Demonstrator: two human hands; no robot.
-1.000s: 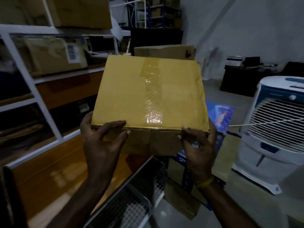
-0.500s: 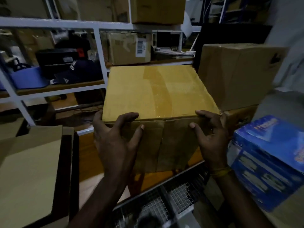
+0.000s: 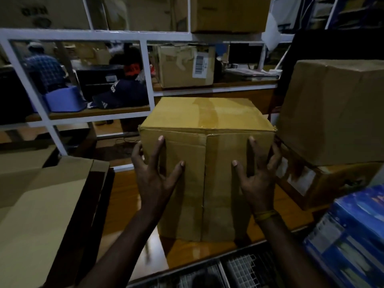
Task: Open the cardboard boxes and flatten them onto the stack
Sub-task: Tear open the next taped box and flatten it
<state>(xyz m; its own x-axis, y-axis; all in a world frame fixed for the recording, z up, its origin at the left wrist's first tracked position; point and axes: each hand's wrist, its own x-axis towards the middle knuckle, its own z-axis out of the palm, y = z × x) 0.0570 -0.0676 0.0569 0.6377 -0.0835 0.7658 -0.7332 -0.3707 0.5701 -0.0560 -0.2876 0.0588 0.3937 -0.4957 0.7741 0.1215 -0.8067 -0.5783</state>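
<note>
Cardboard box [image 3: 205,163] stands upright on the wooden table [image 3: 128,204], taped top sealed. Left hand [image 3: 154,175] and right hand [image 3: 257,175] press its near face, fingers spread; neither grip closes. Flattened cardboard [image 3: 41,204] lies left.

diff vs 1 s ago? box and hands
The taped box came down from mid-air onto the wooden tabletop. Left hand and right hand slid from its top edge to its front, fingers spread. Tape still sealed.

Taped cardboard box [image 3: 207,163] upright, flattened stack [image 3: 41,204] left
</note>
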